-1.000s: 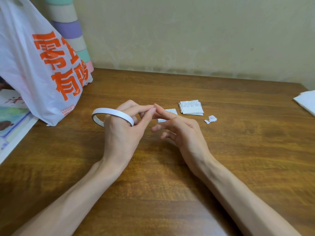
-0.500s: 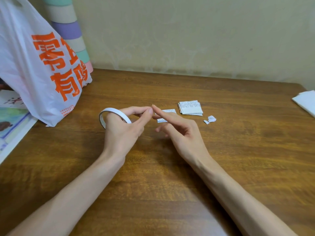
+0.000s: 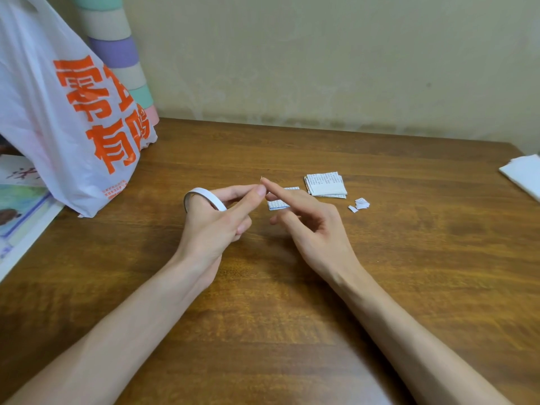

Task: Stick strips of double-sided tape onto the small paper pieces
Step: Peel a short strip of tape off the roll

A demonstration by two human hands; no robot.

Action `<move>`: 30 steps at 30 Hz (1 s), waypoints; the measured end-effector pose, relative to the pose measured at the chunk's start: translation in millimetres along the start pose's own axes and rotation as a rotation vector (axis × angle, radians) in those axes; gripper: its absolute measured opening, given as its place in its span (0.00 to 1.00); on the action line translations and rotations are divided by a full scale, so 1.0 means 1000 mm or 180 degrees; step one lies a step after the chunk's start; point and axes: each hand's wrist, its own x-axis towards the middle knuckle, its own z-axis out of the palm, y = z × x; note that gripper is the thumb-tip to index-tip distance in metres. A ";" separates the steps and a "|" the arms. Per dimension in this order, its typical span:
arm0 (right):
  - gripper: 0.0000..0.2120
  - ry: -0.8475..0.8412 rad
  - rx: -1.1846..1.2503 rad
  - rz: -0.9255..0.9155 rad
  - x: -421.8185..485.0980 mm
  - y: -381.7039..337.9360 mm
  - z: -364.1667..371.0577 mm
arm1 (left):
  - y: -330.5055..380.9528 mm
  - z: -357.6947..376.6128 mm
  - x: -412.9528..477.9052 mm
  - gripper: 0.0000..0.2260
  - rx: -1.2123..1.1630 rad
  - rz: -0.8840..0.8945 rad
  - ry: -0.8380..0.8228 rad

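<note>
My left hand (image 3: 210, 226) holds a white roll of double-sided tape (image 3: 201, 192), which loops around its fingers while the thumb and forefinger pinch together at the front. My right hand (image 3: 315, 229) points its straight forefinger at that pinch, and the fingertip touches my left thumb tip. A tiny sliver sticks up where they meet. Its other fingers are loosely curled. Just behind the fingers, one small printed paper piece (image 3: 277, 204) lies flat on the wooden table (image 3: 292, 331). A stack of similar printed pieces (image 3: 327, 184) lies to its right.
Small white scraps (image 3: 361, 203) lie right of the stack. A white plastic bag with orange characters (image 3: 64, 112) stands at the left, with a pastel striped column (image 3: 117, 51) behind it and printed sheets (image 3: 20, 200) under it. White paper (image 3: 523, 173) lies at the right edge.
The tape roll has turned more edge-on and shifted slightly right with my left hand. Both fingertips stay together and have lifted a little.
</note>
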 end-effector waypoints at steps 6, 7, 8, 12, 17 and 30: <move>0.25 -0.0048 0.0136 0.0134 0.001 0.001 -0.001 | 0.003 -0.001 -0.001 0.06 0.0110 0.0232 -0.0091; 0.25 -0.0056 0.0160 0.0160 0.000 0.001 -0.002 | 0.004 -0.001 -0.001 0.06 0.0108 0.0262 -0.0087; 0.24 -0.0066 0.0173 0.0186 0.000 0.000 -0.002 | 0.003 0.000 0.000 0.06 0.0107 0.0287 -0.0075; 0.23 -0.0114 0.0293 0.0290 0.000 -0.002 -0.004 | 0.003 0.001 0.000 0.06 0.0183 0.0346 0.0000; 0.23 -0.0105 0.0415 0.0327 0.000 -0.004 -0.005 | 0.005 0.003 -0.002 0.06 0.0194 0.0429 0.0001; 0.23 -0.0124 0.0347 0.0272 -0.001 -0.003 -0.005 | 0.003 0.000 0.000 0.06 0.0299 0.0464 0.0091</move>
